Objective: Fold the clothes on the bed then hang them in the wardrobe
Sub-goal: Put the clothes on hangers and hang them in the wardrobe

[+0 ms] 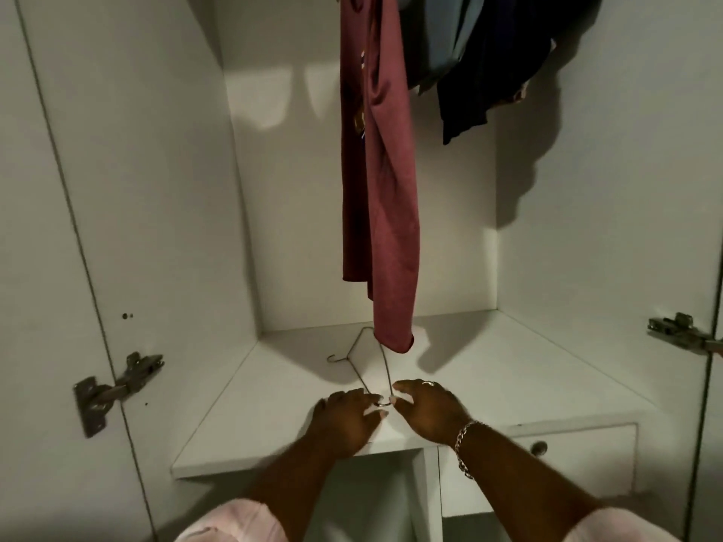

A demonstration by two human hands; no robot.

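A thin wire hanger (365,361) lies flat on the white wardrobe shelf (508,369), its hook pointing left. Both my hands reach onto the shelf at the hanger's near end. My left hand (348,416) rests palm down with its fingertips at the wire. My right hand (426,404) pinches the near tip of the wire between thumb and fingers. A long maroon garment (377,181) hangs from above, its lower end just over the hanger. Dark blue (493,64) and grey-blue (450,29) clothes hang at the top right.
The wardrobe's white doors stand open on both sides, with metal hinges at left (117,389) and right (680,332). A drawer with a round knob (539,447) sits under the shelf at the right. The shelf's front edge is just below my wrists.
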